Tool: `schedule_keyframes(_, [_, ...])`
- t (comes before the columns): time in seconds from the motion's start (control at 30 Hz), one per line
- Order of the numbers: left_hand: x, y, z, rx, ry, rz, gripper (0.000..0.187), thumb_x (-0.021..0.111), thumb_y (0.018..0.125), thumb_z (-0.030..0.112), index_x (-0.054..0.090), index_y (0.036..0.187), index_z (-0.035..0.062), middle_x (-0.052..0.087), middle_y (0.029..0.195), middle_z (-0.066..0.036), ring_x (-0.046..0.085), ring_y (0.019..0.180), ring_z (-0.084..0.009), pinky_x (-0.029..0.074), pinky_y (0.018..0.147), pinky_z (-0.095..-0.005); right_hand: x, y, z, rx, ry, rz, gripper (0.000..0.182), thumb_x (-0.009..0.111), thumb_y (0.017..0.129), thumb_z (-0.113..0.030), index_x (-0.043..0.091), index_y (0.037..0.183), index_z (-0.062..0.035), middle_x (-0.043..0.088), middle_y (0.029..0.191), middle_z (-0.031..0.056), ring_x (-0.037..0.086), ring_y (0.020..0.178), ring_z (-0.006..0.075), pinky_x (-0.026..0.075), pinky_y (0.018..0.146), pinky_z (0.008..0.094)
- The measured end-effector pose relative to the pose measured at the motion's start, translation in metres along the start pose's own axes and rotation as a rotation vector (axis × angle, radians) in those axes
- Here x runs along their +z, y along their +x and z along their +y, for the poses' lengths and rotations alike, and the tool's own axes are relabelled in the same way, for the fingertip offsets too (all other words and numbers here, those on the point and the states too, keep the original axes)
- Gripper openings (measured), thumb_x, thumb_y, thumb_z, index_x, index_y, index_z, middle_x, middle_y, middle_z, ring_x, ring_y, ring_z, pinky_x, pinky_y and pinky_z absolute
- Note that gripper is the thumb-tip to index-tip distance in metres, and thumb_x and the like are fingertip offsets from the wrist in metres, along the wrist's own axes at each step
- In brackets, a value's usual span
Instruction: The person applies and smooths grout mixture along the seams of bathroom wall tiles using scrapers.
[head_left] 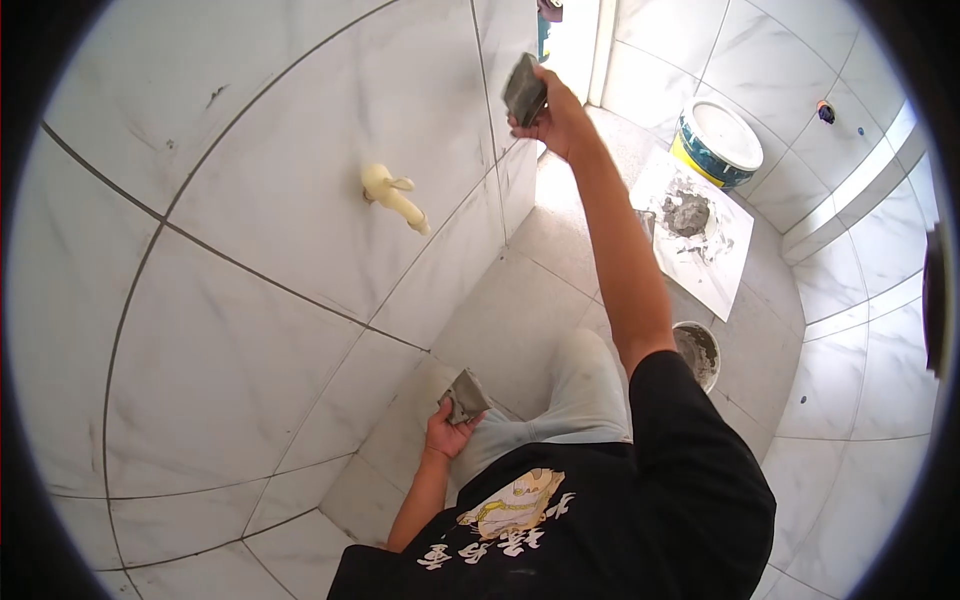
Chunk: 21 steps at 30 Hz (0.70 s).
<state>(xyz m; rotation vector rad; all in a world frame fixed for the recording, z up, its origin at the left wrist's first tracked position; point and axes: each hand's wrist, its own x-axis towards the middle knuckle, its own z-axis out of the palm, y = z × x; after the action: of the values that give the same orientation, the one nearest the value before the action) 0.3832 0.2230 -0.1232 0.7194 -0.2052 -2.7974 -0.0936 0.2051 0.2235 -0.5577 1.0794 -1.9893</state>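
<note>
My right hand (548, 115) is raised near the far edge of the tiled wall (330, 130), its fingers closed round a dark grey, flat tool (525, 90). Lower down, close to my lap, my left hand (452, 432) holds a grey, smeared flat scraper (465, 396) with its blade pointing up. Dark joint lines run between the marbled wall tiles. A cream plastic tap (395, 195) sticks out of the wall between the two hands.
A white board (735, 255) with a grey mortar heap (688, 215) lies on the floor at the right. Behind it stands a lidded bucket (720, 140). A mortar-smeared round container (697, 352) is partly behind my right arm.
</note>
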Motion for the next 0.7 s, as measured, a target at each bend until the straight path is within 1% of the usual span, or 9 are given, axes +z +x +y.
schedule_keyframes(0.07, [0.000, 0.000, -0.002, 0.021, 0.029, 0.005, 0.044, 0.057, 0.096, 0.030, 0.050, 0.135, 0.0098, 0.059, 0.132, -0.011, 0.056, 0.123, -0.0318, 0.044, 0.104, -0.0571, 0.005, 0.003, 0.033, -0.036, -0.303, 0.344, 0.056, 0.046, 0.097, -0.045, 0.046, 0.121, 0.0055, 0.056, 0.101, 0.0201, 0.061, 0.066, 0.0260, 0.061, 0.054, 0.0378])
schedule_keyframes(0.2, [-0.007, 0.001, -0.001, -0.026, 0.019, -0.027, 0.044, 0.056, 0.097, 0.029, 0.049, 0.136, 0.0103, 0.059, 0.133, -0.011, 0.055, 0.124, -0.0323, 0.042, 0.105, -0.0571, 0.038, 0.029, 0.110, -0.125, -0.505, 0.545, 0.080, 0.062, 0.089, -0.054, 0.034, 0.130, 0.0088, 0.057, 0.100, 0.0197, 0.061, 0.067, 0.0254, 0.058, 0.049, 0.0350])
schedule_keyframes(0.3, [0.002, -0.002, -0.003, 0.058, 0.092, 0.016, 0.048, 0.057, 0.096, 0.027, 0.046, 0.138, 0.0060, 0.055, 0.137, -0.014, 0.051, 0.127, -0.0335, 0.040, 0.107, -0.0574, 0.045, -0.007, 0.119, -0.183, -0.492, 0.411, 0.078, 0.064, 0.088, -0.053, 0.040, 0.127, 0.0095, 0.059, 0.097, 0.0185, 0.061, 0.068, 0.0237, 0.054, 0.044, 0.0326])
schedule_keyframes(0.37, [-0.002, -0.002, -0.002, 0.039, 0.067, 0.004, 0.049, 0.057, 0.096, 0.027, 0.045, 0.138, 0.0060, 0.054, 0.137, -0.014, 0.051, 0.128, -0.0337, 0.040, 0.107, -0.0574, 0.018, -0.031, 0.102, -0.035, -0.421, 0.216, 0.071, 0.065, 0.089, -0.051, 0.047, 0.123, 0.0086, 0.060, 0.092, 0.0164, 0.061, 0.067, 0.0223, 0.049, 0.040, 0.0312])
schedule_keyframes(0.4, [-0.002, 0.000, -0.001, 0.021, 0.049, -0.011, 0.049, 0.057, 0.096, 0.027, 0.045, 0.139, 0.0060, 0.054, 0.138, -0.014, 0.051, 0.128, -0.0338, 0.040, 0.107, -0.0575, -0.001, -0.023, 0.107, -0.164, -0.565, 0.293, 0.067, 0.068, 0.089, -0.046, 0.050, 0.125, 0.0075, 0.060, 0.088, 0.0130, 0.062, 0.069, 0.0215, 0.052, 0.049, 0.0325])
schedule_keyframes(0.47, [-0.003, -0.001, -0.001, 0.006, 0.042, -0.004, 0.049, 0.057, 0.096, 0.027, 0.044, 0.139, 0.0060, 0.053, 0.138, -0.014, 0.050, 0.128, -0.0337, 0.040, 0.107, -0.0575, -0.038, 0.001, 0.111, -0.583, -0.906, 0.347, 0.068, 0.070, 0.087, -0.040, 0.046, 0.136, 0.0010, 0.057, 0.106, 0.0249, 0.060, 0.095, 0.0336, 0.052, 0.081, 0.0401])
schedule_keyframes(0.53, [-0.002, 0.000, 0.002, 0.002, 0.042, -0.004, 0.050, 0.057, 0.096, 0.027, 0.044, 0.140, 0.0060, 0.053, 0.138, -0.014, 0.050, 0.128, -0.0335, 0.040, 0.107, -0.0575, -0.039, -0.002, 0.094, -0.552, -1.069, 0.331, 0.070, 0.073, 0.085, -0.036, 0.045, 0.143, -0.0089, 0.049, 0.124, 0.0273, 0.052, 0.114, 0.0361, 0.043, 0.099, 0.0422])
schedule_keyframes(0.57, [-0.003, -0.002, 0.001, 0.006, 0.021, 0.003, 0.050, 0.057, 0.096, 0.027, 0.044, 0.140, 0.0060, 0.053, 0.139, -0.014, 0.050, 0.129, -0.0335, 0.040, 0.107, -0.0576, -0.045, 0.007, 0.094, -0.672, -1.085, 0.297, 0.066, 0.074, 0.083, -0.030, 0.049, 0.142, -0.0172, 0.045, 0.131, 0.0262, 0.051, 0.117, 0.0385, 0.044, 0.099, 0.0408])
schedule_keyframes(0.7, [-0.014, -0.002, -0.001, 0.009, -0.001, 0.046, 0.049, 0.056, 0.097, 0.026, 0.043, 0.140, 0.0062, 0.053, 0.138, -0.015, 0.050, 0.128, -0.0340, 0.039, 0.108, -0.0580, -0.052, 0.021, 0.107, -0.715, -1.092, 0.184, 0.062, 0.078, 0.077, -0.019, 0.058, 0.135, -0.0192, 0.045, 0.134, 0.0252, 0.049, 0.122, 0.0392, 0.045, 0.100, 0.0418])
